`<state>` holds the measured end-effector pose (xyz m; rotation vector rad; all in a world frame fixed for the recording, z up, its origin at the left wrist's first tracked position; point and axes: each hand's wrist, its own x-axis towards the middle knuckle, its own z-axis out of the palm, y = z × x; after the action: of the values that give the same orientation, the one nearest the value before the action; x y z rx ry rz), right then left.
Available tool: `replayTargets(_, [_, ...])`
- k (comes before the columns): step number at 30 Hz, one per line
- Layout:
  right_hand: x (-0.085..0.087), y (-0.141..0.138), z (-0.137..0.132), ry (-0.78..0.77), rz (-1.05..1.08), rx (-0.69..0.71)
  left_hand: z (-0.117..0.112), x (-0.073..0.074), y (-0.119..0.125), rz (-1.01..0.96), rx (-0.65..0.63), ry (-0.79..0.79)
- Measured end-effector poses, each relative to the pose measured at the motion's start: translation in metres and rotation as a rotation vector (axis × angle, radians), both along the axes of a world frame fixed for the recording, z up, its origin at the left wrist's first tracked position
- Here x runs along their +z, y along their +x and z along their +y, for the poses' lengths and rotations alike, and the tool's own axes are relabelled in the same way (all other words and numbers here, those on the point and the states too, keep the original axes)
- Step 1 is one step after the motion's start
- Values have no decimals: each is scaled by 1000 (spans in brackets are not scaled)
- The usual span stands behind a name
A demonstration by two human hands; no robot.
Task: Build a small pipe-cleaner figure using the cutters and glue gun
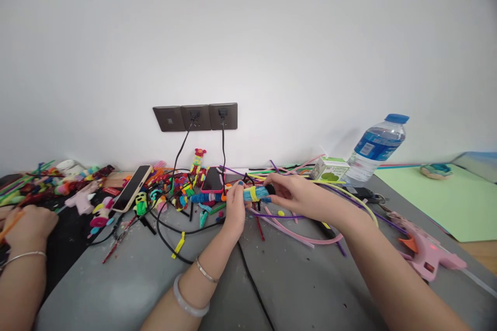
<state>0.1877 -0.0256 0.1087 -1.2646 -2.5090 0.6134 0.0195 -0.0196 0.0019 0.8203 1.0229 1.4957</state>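
Observation:
My left hand (235, 208) is closed around a fuzzy pipe-cleaner piece (248, 195), light blue with a yellow band. A darker blue part sticks out to the left of my fingers; I cannot tell whether it belongs to the same piece. From the other side, my right hand (293, 194) pinches the piece's right end, beside a black fuzzy tip (269, 189). Its fingertips partly hide that end. Loose purple and pink pipe cleaners (306, 238) lie under and around my right hand. A phone with a pink edge (213, 180) rests just behind my left hand.
A pink glue gun (430, 253) lies at right, near keys (376, 197). Behind stand a water bottle (375, 147) and a small box (330, 169). Black cables (166, 235) cross the grey table. Craft figures and a phone (133, 187) lie left, near another person's hand (33, 227).

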Motion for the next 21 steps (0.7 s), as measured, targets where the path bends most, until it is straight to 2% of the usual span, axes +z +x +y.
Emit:
replayTargets(6, [-3,-6,0,-13,-12,17,-1,-2,0,30,-14,0])
replayTargets(14, [-3,-5,-2,-28,-20,-2,0,-10,0,163,26,24])
replayTargets(21, [4,2,-2,-51,-75,-33,1,-10,-1,125,24,-9])
